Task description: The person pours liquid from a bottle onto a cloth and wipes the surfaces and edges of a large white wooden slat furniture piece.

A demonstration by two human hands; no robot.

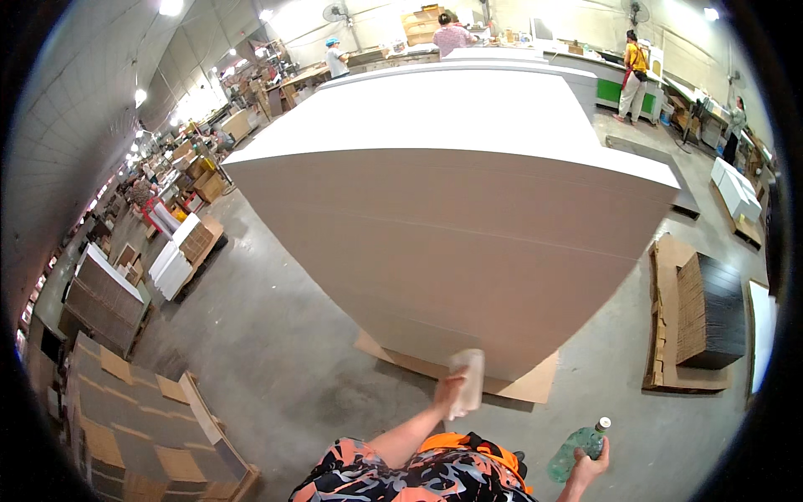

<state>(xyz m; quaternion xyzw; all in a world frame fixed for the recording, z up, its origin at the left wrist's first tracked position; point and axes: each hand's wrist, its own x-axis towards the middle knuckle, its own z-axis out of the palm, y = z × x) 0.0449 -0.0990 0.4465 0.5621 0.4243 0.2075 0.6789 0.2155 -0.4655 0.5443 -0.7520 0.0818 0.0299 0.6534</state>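
Observation:
In front of me stands a tall stack of white-topped board sheets [452, 226], its near side grey-brown. My left hand [449, 393] is closed round a pale, oblong, rounded block [470, 381], blurred so that its kind is unclear. It is held in front of the stack's lower part; whether it touches cannot be told. Off to the right, my right hand [592, 465] grips a clear green plastic bottle [569, 454] with a white cap, tilted, over the floor and apart from the stack.
Cardboard [535, 383] sticks out beneath the stack. At right, a dark block of sheets [711, 309] sits on a pallet. Lower left, a cardboard-covered stack [138, 427] stands near me, with white bundles [171, 269] beyond. Several people work along far benches, one in yellow [636, 63].

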